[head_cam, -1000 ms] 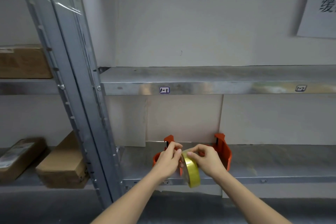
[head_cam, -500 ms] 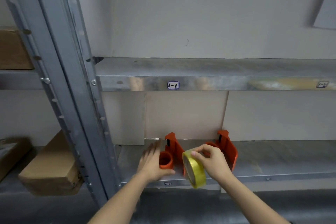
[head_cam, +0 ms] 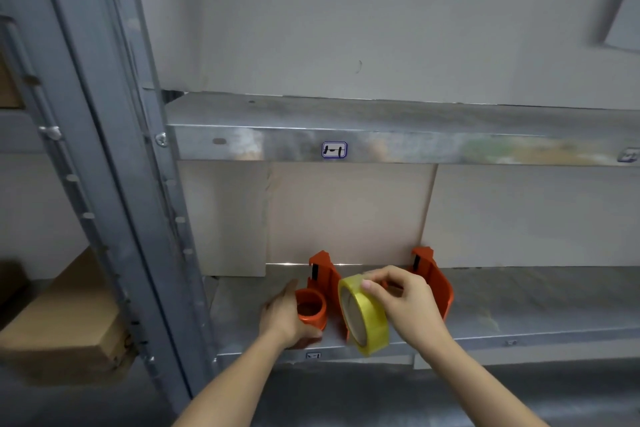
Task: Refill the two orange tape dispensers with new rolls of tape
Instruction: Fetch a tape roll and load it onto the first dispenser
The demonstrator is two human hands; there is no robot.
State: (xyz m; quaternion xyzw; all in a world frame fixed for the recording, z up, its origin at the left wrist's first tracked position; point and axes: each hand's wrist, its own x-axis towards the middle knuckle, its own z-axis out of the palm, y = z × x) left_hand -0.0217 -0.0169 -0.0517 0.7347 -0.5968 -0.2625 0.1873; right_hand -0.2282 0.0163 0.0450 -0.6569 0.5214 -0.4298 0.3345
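Observation:
Two orange tape dispensers stand on the lower metal shelf [head_cam: 519,308]. The left dispenser [head_cam: 320,288] has its round orange hub facing me, and my left hand [head_cam: 285,317] wraps around that hub from the left. The right dispenser [head_cam: 438,282] stands behind my right hand [head_cam: 405,302], partly hidden by it. My right hand pinches a yellowish roll of clear tape [head_cam: 363,314] by its top edge, held upright just in front of the shelf edge, between the two dispensers.
A grey steel upright [head_cam: 114,184] runs down the left. An upper shelf [head_cam: 381,142] overhangs the dispensers. Cardboard sheets [head_cam: 346,215] line the back wall. A cardboard box [head_cam: 65,319] sits on the neighbouring shelf to the left.
My left hand let go of the tape roll, moved left and closed around the left dispenser's hub. The right hand keeps the roll. The view has moved closer.

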